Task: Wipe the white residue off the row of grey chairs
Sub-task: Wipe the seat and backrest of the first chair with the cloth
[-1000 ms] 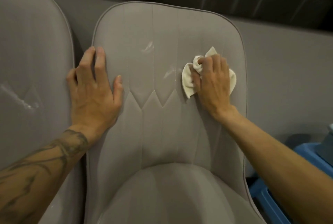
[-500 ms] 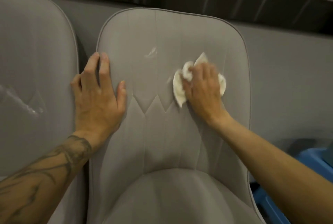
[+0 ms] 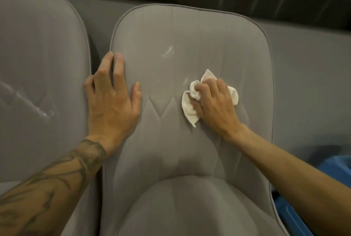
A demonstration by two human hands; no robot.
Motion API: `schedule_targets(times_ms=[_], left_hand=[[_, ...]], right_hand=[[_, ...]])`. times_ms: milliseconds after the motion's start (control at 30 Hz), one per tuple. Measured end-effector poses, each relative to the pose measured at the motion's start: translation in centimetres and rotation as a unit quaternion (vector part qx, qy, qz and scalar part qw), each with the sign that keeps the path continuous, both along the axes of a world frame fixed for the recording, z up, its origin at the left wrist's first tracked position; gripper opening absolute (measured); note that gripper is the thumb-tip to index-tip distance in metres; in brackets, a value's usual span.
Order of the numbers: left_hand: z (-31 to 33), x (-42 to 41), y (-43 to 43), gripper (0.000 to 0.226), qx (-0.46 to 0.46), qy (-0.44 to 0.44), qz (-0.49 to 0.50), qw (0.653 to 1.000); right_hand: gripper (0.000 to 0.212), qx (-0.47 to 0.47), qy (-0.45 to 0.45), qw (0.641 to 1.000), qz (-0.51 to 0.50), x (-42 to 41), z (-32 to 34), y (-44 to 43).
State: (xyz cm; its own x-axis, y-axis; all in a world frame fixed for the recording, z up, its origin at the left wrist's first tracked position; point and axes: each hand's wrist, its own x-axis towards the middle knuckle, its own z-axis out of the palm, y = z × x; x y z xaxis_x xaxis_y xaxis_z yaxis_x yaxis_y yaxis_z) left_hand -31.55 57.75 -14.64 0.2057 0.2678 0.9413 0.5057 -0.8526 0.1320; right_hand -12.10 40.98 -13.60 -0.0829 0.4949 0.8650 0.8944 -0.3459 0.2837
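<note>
**A:** What does the head view give you?

**B:** I've got two grey chairs side by side. The left hand [image 3: 112, 102] lies flat on the left edge of the middle chair [image 3: 190, 32], on its backrest. The fingers are straight and spread and hold nothing.

**A:** And the other one?

**B:** The right hand [image 3: 216, 106] has its fingers curled round a bunched white cloth [image 3: 190, 108] and presses it to the same backrest, right of centre.

**A:** Where's the residue?

**B:** I see a white smear [image 3: 167, 52] above the cloth and well apart from it, and a faint streak [image 3: 185, 81] just beside the cloth's upper left corner. The left chair [image 3: 38, 45] carries a long diagonal white mark [image 3: 28, 102] across its backrest.

**A:** Anything else?

**B:** A blue object [image 3: 338, 163] shows at the lower right, behind the forearm. I can't tell what it is.
</note>
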Motion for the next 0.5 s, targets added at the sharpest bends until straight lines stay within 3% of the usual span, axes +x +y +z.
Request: schedule_targets(times_ms=[33,100,200,267,333,433,500], left_hand=[[0.0,0.0,0.0,0.068,-0.002,0.0,-0.001,1.0],[0.0,0.0,-0.1,0.068,-0.004,-0.001,-0.004,1.0],[-0.1,0.0,0.2,0.067,0.006,0.0,-0.002,1.0],[-0.1,0.0,0.1,0.067,0.001,0.0,-0.008,1.0],[-0.1,0.0,0.0,0.067,-0.003,-0.003,-0.01,1.0],[-0.1,-0.1,0.0,0.067,0.0,-0.006,-0.012,1.0],[0.0,-0.1,0.0,0.067,-0.002,-0.005,-0.012,1.0]], right_hand=[[0.024,-0.012,-0.017,1.0,0.007,0.2,0.8,-0.1],[0.024,0.054,-0.029,0.998,-0.006,1.1,4.5,1.7],[0.032,0.193,0.038,0.979,-0.047,1.8,10.9,4.9],[0.031,0.211,0.064,0.975,-0.04,1.5,9.7,5.3],[0.026,0.151,0.049,0.987,-0.011,0.7,4.8,3.7],[0.02,-0.013,-0.003,1.0,0.012,-0.2,-2.6,-0.1],[0.02,-0.036,-0.022,0.999,0.014,0.3,-2.8,-0.7]])
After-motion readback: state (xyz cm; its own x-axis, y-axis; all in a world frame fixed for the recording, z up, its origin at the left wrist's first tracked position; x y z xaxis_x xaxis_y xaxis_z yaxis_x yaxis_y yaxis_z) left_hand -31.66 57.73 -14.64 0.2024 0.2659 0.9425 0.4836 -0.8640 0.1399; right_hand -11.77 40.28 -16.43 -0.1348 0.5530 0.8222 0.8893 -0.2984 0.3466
